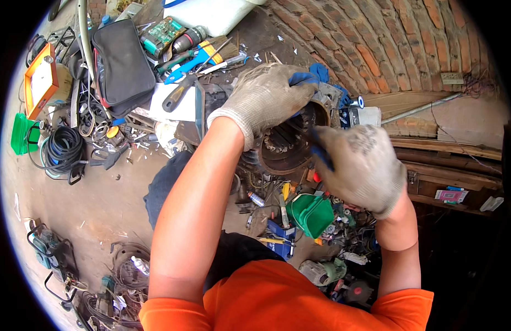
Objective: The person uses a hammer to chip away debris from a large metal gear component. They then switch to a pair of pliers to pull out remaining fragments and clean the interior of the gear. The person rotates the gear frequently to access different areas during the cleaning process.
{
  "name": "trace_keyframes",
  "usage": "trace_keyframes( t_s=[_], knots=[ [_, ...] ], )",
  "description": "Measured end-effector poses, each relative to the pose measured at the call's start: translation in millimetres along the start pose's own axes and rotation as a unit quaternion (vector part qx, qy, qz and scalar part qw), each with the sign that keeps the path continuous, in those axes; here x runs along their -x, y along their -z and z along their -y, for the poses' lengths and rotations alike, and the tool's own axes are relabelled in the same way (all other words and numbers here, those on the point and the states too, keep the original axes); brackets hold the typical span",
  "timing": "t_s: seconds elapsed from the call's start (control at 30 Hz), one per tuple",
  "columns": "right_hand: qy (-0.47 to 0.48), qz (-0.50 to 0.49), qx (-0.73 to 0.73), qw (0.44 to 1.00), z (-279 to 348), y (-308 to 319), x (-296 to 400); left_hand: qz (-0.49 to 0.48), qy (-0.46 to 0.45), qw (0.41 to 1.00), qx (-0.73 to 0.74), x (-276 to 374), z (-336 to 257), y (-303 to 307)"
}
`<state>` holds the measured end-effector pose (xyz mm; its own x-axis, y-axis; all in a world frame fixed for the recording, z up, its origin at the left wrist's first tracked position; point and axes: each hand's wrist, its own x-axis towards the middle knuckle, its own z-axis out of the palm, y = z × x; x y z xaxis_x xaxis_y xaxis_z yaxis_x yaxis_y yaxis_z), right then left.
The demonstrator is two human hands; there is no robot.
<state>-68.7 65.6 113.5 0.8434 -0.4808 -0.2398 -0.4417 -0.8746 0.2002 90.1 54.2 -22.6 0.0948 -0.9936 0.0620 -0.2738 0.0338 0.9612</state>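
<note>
Before me lies the open round metal housing of an electric motor (280, 163), with a ring of slots and dark windings inside. My left hand (272, 93), in a grey-white work glove with blue on the palm side, rests over the housing's upper rim; its fingertips are partly hidden. My right hand (356, 165), gloved alike and slightly blurred, is at the right of the opening with its fingers curled around a thin dark tool, too blurred to name, that points into the bore. A blue cloth (319, 72) lies behind the housing.
A screwdriver (179, 93), a blue-and-yellow brush (193, 62) and a black case (123, 66) lie at the upper left. Coiled black cable (63, 149) is on the floor. A green bucket (311, 213) and another motor (321, 271) stand below. A brick wall (363, 45) rises behind.
</note>
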Motion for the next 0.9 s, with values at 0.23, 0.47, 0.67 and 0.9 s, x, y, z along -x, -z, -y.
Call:
trace_keyframes(
  t_s=[0.23,0.47,0.67,0.9],
  knots=[
    [-0.093,0.041,-0.122,0.987,-5,-31,-17,0.024,0.009,0.999,0.036,0,-4,-2],
    [-0.154,-0.127,-0.267,0.943,-10,-11,19,0.011,0.015,1.0,0.015,-1,0,2],
    [0.002,-0.162,-0.146,0.976,-16,-7,31,0.0,0.015,1.0,0.012,-10,1,-6],
    [0.123,-0.068,-0.031,0.99,-12,3,21,0.005,0.023,0.999,0.022,-9,-1,-2]
  ],
)
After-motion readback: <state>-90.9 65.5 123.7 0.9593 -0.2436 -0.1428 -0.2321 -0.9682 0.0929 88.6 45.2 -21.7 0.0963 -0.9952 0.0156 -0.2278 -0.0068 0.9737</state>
